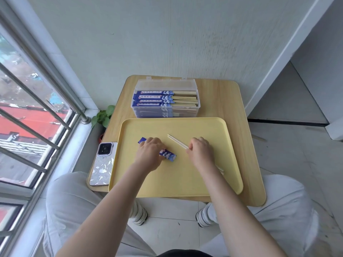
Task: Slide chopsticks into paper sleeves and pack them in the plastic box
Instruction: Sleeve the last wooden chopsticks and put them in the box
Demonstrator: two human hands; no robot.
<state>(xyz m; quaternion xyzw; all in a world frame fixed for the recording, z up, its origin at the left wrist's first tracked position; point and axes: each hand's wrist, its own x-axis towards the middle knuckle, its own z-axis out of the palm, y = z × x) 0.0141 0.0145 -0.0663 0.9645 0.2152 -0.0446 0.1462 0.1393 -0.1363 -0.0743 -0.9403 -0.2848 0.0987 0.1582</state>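
Pale wall and a barred window (27,108) on your left frame a small wooden tabletop (232,101), where a yellow tray (176,179) sits near you and a clear plastic box (166,97) stands just beyond its far edge. Inside the box lie sleeved chopsticks (165,98), blue sleeves to the left, bare wood ends to the right. Your left hand (149,153) rests on a blue paper sleeve (168,154) lying flat on the tray, fingers curled over its middle in a grip, both sleeve ends showing past the hand. Your right hand (201,152) is closed around 1 pair of bare chopsticks (177,141), the tips pointing up-left toward the sleeve but apart from it, the other ends poking out beyond your wrist. Beside the tray's left edge lies a phone (103,164), face down. Beyond the tabletop's left side, some green plant (104,115) leaves show.
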